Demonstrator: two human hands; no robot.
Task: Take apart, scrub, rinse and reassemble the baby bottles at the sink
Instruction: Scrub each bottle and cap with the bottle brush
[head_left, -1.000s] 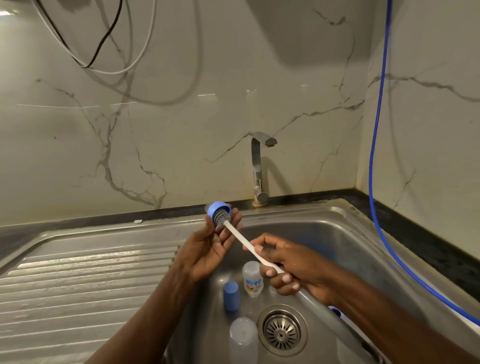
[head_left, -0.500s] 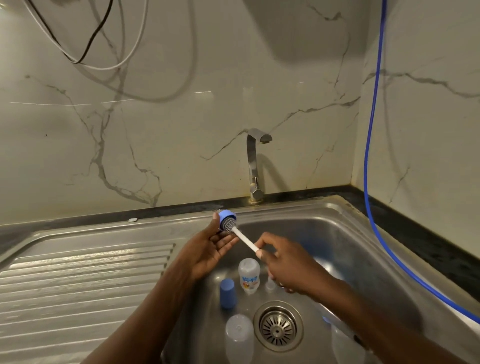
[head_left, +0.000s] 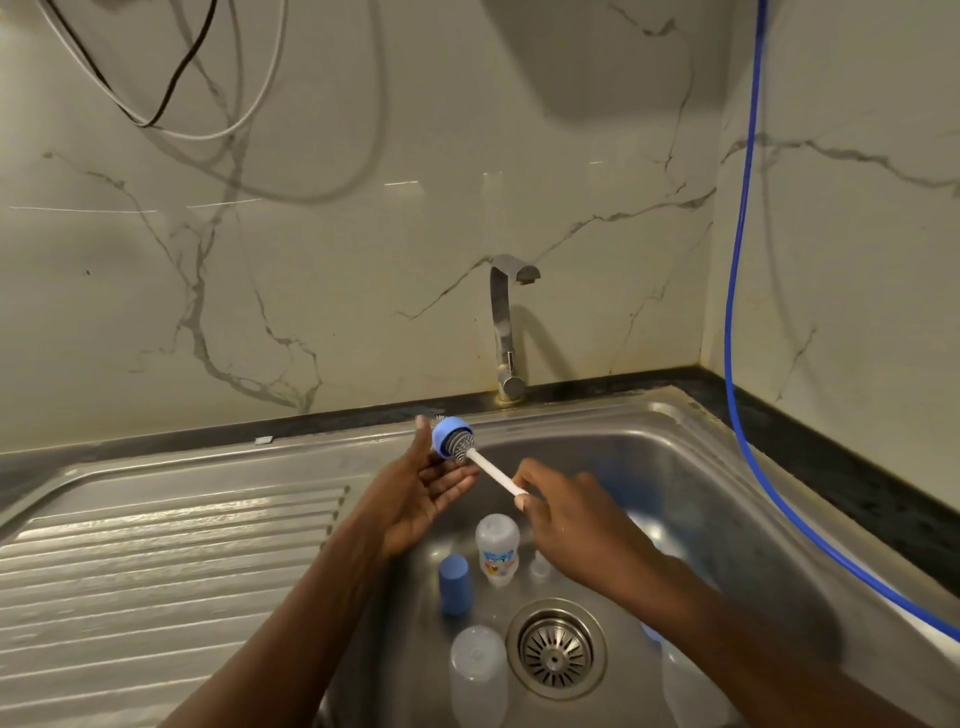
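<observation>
Over the sink basin (head_left: 691, 499), my left hand (head_left: 415, 493) pinches a blue bottle ring (head_left: 448, 435) at its fingertips. My right hand (head_left: 576, 525) grips the white handle of a bottle brush (head_left: 493, 473), whose grey bristle head sits inside the ring. On the basin floor lie a clear printed baby bottle (head_left: 497, 550), a blue cap (head_left: 455, 583), a clear teat (head_left: 540, 567) and a frosted clear cover (head_left: 478, 673). Another clear bottle (head_left: 685, 691) shows partly under my right forearm.
A steel tap (head_left: 506, 332) stands at the back of the basin, with no water visible. The drain strainer (head_left: 556, 656) is at the basin's front. A ribbed drainboard (head_left: 156, 571) lies to the left. A blue hose (head_left: 737, 322) runs down the right wall.
My right hand slid up the brush handle, pushing the bristles deeper into the ring. Both hands moved slightly lower and left in view.
</observation>
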